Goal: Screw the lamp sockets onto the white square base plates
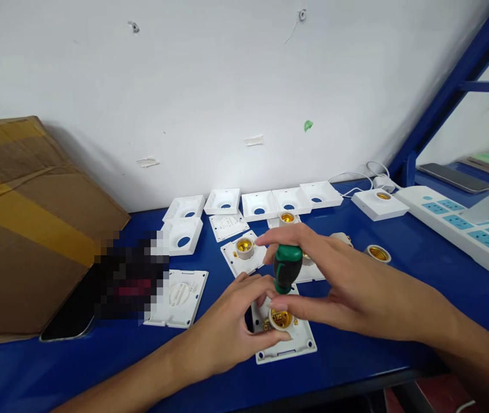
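My right hand (348, 284) grips a short screwdriver with a green and black handle (287, 268), held upright over a lamp socket. Its shaft and tip are mostly hidden. The lamp socket (280, 319) has a brass-coloured inside and sits on a square white base plate (290, 347) near the table's front edge. My left hand (227, 318) closes round the socket, thumb at the near side and fingers at the far side. Just beyond lies another plate with a lamp socket (244, 248) on it.
White square covers (259, 205) with round holes line the wall. A bare plate (179, 295) lies left, near a cardboard box (24, 229) and a pixelated dark patch. Rightward are a loose socket (377, 253), an assembled lamp holder (380, 205) and a power strip (464, 226).
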A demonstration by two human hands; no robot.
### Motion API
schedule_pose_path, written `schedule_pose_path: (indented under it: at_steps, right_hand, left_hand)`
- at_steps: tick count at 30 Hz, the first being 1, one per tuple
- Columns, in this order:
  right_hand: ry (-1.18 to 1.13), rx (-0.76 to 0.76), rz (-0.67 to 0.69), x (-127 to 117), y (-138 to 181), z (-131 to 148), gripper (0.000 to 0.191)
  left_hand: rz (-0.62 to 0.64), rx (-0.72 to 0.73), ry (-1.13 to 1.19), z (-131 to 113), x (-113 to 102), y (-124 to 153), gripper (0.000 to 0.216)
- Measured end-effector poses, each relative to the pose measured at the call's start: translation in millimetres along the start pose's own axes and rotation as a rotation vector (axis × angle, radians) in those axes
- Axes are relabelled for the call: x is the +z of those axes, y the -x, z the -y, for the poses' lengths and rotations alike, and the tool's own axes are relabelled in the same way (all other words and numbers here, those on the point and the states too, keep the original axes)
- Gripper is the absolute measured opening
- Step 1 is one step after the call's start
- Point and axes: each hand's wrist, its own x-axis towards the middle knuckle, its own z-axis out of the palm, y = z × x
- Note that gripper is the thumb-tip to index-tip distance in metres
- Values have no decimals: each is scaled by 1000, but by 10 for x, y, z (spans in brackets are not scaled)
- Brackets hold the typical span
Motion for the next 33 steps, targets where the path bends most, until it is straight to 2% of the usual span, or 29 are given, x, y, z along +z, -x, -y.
schedule_pose_path:
  at_steps: [3,6,11,16,21,25,28,30,33]
  right_hand:
    - [-64,1,65,-43,13,5,48]
    - [-80,-47,45,-52,19,22,48]
    - [70,5,-40,-18,-3,23,18]
    - [79,-67,-71,64,-22,-66,26]
    - [147,-123,-108,106,-1,-78,44]
    - [119,-76,-27,35,12,-28,52]
    - [66,-30,40,-20,35,-4,60]
    - [67,-16,52,-31,55,1,58]
    - [110,4,39,-12,81,2,44]
  left_hand:
    - [-27,-20,-3,-2,5,9,27]
    - [-19,-22,10,-7,1,16,32]
    - [-6,13,24,-1,-13,1,33]
    - [-4,35,31,-6,-28,-20,41]
    - [-18,51,45,-18,-31,-20,36]
    - [-6,28,32,-15,-29,-16,26]
    - [13,28,50,-7,-28,-14,30]
    - [18,26,57,3,-25,-12,33]
    - [4,34,60,16,-21,-8,30]
